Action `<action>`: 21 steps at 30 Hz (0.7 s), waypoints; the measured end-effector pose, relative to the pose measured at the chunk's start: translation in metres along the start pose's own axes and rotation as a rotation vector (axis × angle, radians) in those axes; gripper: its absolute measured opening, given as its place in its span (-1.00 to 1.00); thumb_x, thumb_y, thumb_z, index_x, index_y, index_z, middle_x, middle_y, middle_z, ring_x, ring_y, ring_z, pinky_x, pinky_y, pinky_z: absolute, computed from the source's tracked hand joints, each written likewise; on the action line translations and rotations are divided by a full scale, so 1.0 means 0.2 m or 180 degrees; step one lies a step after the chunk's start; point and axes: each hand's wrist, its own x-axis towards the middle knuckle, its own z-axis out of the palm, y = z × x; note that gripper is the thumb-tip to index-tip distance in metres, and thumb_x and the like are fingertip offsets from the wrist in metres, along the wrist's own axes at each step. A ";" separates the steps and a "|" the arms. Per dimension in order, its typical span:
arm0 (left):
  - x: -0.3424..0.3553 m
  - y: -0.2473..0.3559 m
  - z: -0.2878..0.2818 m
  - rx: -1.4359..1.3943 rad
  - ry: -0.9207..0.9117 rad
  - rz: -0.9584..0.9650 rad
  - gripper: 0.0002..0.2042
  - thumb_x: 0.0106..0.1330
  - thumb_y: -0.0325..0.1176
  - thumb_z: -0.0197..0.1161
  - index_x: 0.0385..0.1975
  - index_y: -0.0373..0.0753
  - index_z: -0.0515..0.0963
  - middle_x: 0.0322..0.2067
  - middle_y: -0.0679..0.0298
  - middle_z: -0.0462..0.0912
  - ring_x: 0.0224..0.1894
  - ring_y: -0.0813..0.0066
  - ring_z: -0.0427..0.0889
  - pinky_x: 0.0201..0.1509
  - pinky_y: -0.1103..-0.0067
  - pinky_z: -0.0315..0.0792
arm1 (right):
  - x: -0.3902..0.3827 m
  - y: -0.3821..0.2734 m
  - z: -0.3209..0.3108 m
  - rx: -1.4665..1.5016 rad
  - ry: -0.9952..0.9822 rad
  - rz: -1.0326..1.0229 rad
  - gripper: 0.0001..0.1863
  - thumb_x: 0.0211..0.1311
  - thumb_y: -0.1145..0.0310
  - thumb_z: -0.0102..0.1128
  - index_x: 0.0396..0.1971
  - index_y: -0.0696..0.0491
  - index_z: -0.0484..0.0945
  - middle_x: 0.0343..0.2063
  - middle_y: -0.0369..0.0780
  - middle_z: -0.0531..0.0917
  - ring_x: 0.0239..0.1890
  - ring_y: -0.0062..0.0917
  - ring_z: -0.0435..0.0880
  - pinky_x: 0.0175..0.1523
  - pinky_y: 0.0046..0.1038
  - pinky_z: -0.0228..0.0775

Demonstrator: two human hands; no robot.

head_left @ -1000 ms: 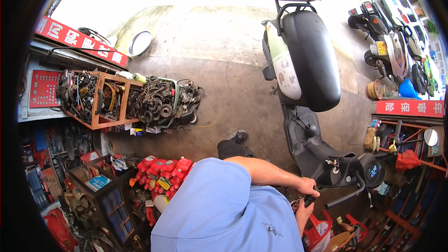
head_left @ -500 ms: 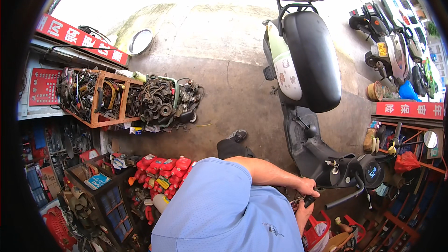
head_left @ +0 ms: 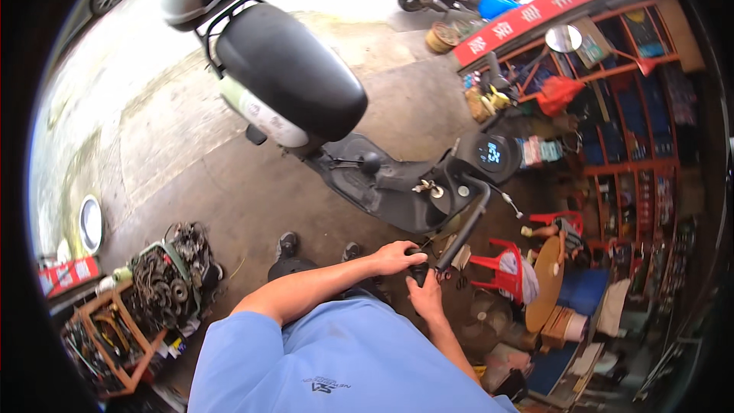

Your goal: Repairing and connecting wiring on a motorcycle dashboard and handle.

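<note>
My left hand (head_left: 392, 258) is closed around the upper end of a short black handlebar grip (head_left: 417, 266). Just below, my right hand (head_left: 425, 293) has its fingers wrapped round the lower part of the same grip. Much of the grip is hidden by my fingers. Right beside my hands, the tube of the handlebar (head_left: 463, 239) slants down from a black scooter (head_left: 382, 183). Its round dash (head_left: 489, 154) is lit, and keys (head_left: 428, 186) hang at the front panel. A loose cable end (head_left: 511, 204) sticks out near the bar.
Red plastic chairs (head_left: 495, 269) and a round wooden table (head_left: 544, 281) stand to the right, before orange-framed shelves (head_left: 633, 160). At lower left, a heap of metal parts (head_left: 172, 275) lies by a wooden frame (head_left: 126, 336). A white basin (head_left: 91, 223) is at far left.
The view has swung to the right, so the scooter now appears further left and more of the chairs and shelves shows. Both hands still hold the grip, now close beside the handlebar tube.
</note>
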 end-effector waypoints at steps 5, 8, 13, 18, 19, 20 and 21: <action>0.03 0.01 0.05 0.0093 -0.0154 -0.0138 -0.39 0.26 0.05 0.18 0.13 -0.36 0.43 -0.07 0.04 0.61 -0.07 0.32 0.60 0.04 0.47 0.44 | -0.04 0.04 -0.01 0.0087 -0.0017 0.0375 -0.59 0.13 0.25 0.25 -0.13 0.17 0.38 -0.53 -0.05 0.61 -0.60 -0.37 0.65 -0.42 -0.31 0.48; 0.03 -0.04 0.06 0.0137 -0.0090 -0.0047 -0.35 0.23 0.11 0.17 0.11 -0.37 0.44 -0.08 0.00 0.62 -0.10 0.28 0.63 0.05 0.45 0.44 | -0.06 -0.13 -0.09 0.0160 -0.0372 0.0822 -0.52 0.13 0.20 0.24 -0.07 0.20 0.35 -0.27 0.16 0.61 -0.14 0.05 0.60 -0.08 -0.10 0.44; 0.05 -0.04 0.08 0.0177 -0.0122 0.0089 -0.31 0.21 0.17 0.16 0.09 -0.38 0.46 -0.14 -0.02 0.64 -0.23 0.28 0.67 -0.03 0.44 0.48 | -0.07 -0.06 -0.06 0.0267 -0.0214 0.0727 -0.52 0.12 0.21 0.25 -0.05 0.18 0.37 -0.29 0.12 0.62 -0.17 0.01 0.62 -0.11 -0.14 0.45; 0.04 0.00 0.06 0.0043 -0.0250 -0.0155 -0.44 0.31 -0.01 0.15 0.10 -0.41 0.44 -0.08 0.02 0.61 -0.02 0.31 0.59 0.09 0.46 0.41 | -0.05 -0.09 -0.08 0.0141 -0.0269 0.0797 -0.48 0.11 0.23 0.27 0.02 0.15 0.38 -0.22 0.08 0.62 -0.12 -0.05 0.62 -0.06 -0.18 0.44; 0.05 0.00 0.06 0.0040 -0.0244 -0.0156 -0.44 0.31 -0.01 0.15 0.10 -0.41 0.44 -0.08 0.02 0.61 -0.02 0.31 0.59 0.09 0.46 0.41 | -0.05 -0.09 -0.08 0.0152 -0.0261 0.0797 -0.48 0.10 0.23 0.27 0.02 0.16 0.38 -0.22 0.09 0.62 -0.11 -0.04 0.61 -0.06 -0.18 0.44; 0.05 0.00 0.06 0.0080 -0.0210 -0.0098 -0.43 0.30 0.00 0.15 0.10 -0.41 0.43 -0.08 0.02 0.61 -0.02 0.32 0.59 0.08 0.46 0.42 | -0.04 -0.10 -0.08 0.0165 -0.0263 0.0793 -0.47 0.10 0.23 0.27 0.02 0.16 0.38 -0.22 0.09 0.62 -0.11 -0.03 0.61 -0.05 -0.17 0.44; 0.05 -0.01 0.05 0.0115 -0.0169 -0.0038 -0.42 0.30 0.00 0.15 0.11 -0.41 0.43 -0.08 0.01 0.61 -0.02 0.32 0.59 0.08 0.46 0.42 | -0.04 -0.10 -0.08 0.0162 -0.0283 0.0779 -0.47 0.10 0.23 0.27 0.02 0.16 0.38 -0.22 0.09 0.62 -0.11 -0.03 0.61 -0.05 -0.17 0.44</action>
